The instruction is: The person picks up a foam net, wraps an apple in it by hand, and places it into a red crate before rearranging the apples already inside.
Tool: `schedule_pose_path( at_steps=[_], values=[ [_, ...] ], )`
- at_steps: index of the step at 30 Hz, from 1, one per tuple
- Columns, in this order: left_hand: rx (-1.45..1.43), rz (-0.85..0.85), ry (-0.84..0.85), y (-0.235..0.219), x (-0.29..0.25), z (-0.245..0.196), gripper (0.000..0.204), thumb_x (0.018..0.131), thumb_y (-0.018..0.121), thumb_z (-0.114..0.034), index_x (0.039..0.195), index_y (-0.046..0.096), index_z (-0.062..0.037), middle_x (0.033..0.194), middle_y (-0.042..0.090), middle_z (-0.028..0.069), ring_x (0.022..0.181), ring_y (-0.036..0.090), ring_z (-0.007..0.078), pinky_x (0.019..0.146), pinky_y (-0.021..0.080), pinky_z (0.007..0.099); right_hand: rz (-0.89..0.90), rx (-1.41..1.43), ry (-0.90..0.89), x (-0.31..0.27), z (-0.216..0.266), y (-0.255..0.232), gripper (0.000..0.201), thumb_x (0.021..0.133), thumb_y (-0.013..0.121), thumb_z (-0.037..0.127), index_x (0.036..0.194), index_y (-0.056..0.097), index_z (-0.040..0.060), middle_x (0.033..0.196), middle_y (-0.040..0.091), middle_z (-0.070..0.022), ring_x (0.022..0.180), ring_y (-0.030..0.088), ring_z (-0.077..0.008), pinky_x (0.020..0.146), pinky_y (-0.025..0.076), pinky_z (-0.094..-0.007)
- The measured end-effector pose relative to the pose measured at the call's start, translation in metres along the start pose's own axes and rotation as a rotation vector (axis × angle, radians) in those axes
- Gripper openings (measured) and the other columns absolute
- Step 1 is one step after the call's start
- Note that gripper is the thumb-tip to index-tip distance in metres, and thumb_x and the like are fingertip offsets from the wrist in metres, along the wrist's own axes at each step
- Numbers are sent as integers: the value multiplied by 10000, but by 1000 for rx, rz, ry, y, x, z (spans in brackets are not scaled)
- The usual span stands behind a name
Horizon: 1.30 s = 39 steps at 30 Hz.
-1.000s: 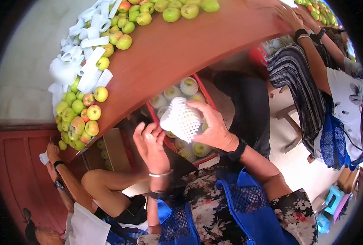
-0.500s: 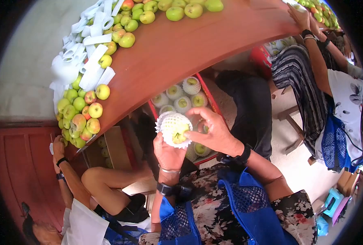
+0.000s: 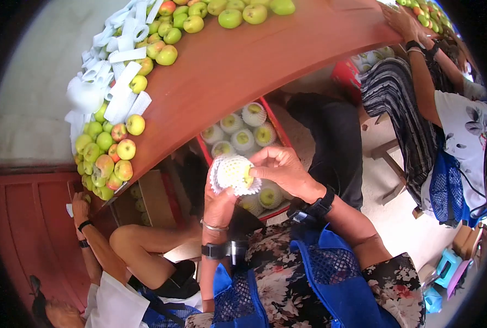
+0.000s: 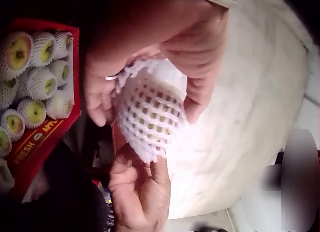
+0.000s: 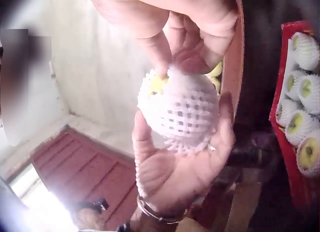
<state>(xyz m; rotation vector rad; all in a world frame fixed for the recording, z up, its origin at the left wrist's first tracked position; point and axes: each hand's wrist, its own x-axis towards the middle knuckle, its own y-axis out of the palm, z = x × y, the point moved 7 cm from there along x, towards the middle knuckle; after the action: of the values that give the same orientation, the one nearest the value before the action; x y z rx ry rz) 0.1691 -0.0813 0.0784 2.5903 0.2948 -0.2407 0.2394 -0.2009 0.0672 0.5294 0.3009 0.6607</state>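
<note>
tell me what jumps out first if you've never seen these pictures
At the centre, an apple in a white foam net sleeve sits cupped in the left hand while the right hand pinches the net's rim. Just beyond the hands, a red box holds rows of already netted apples. To the left, a heap of bare green and red apples and loose foam nets lies along the brown table.

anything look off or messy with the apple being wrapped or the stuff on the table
Nothing looks damaged. The foam net does not fully cover the apple: yellow skin shows at its open end, under the right hand. The left hand cups it from below. On the table, loose foam sleeves lie jumbled among bare apples.
</note>
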Motion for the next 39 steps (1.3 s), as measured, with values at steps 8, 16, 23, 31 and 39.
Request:
schedule_pose_path(
  at_steps=[8,16,23,31,39],
  values=[
    [35,-49,-79,-5,-2,11,802,681,704,-7,1358,280,-76,1233,479,81,1151,461,208,994,356,344,-105,-390,-191,-7,23,8,9,781,613,-10,787,615,-17,753,628,-37,695,581,-63,591,484,-220],
    [156,-80,36,-8,0,13,736,734,703,-273,1300,340,26,1200,500,108,1092,500,211,962,382,327,-87,-19,-62,1,8,-6,73,820,607,3,890,611,23,838,612,-14,752,573,-73,654,468,-213],
    [447,-96,124,-7,-2,2,684,762,663,-340,1254,375,39,1176,507,126,1081,500,201,941,385,322,-88,143,-103,3,2,-8,78,816,610,-2,888,603,25,864,602,-10,786,549,-66,695,452,-217],
    [-183,-54,-130,7,-7,20,655,790,643,-138,1321,261,-127,1223,461,104,1058,532,251,824,523,416,-118,-94,-131,-4,17,5,46,815,606,14,853,580,13,841,595,-1,770,551,-76,668,465,-239],
    [-360,17,-136,-11,-3,24,596,799,585,-105,1306,279,-171,1182,485,162,956,585,336,607,592,357,-86,-6,-315,-12,52,13,236,837,596,73,1061,542,20,974,615,-53,891,580,-105,752,475,-246]
  ],
)
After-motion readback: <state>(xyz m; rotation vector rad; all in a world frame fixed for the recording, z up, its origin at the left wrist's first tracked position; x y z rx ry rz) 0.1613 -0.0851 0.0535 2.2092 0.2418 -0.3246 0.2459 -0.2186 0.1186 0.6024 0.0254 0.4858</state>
